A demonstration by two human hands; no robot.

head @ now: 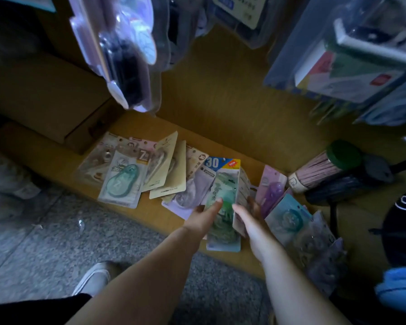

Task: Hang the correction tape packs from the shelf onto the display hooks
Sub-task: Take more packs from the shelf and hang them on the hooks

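Low wooden shelf (150, 120) holds scattered glossy blister-carded correction tape packs (122, 181). Left hand (203, 219) and right hand (251, 221), fingers loosely curled, grip a green-printed pack (224, 207) from either side at the shelf's front edge. Speckled floor (103, 235) lies clear below.

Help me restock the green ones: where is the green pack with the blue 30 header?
In the head view it lies on the low shelf just right of centre: the green pack, between the left hand and right hand, beside a purple pack.
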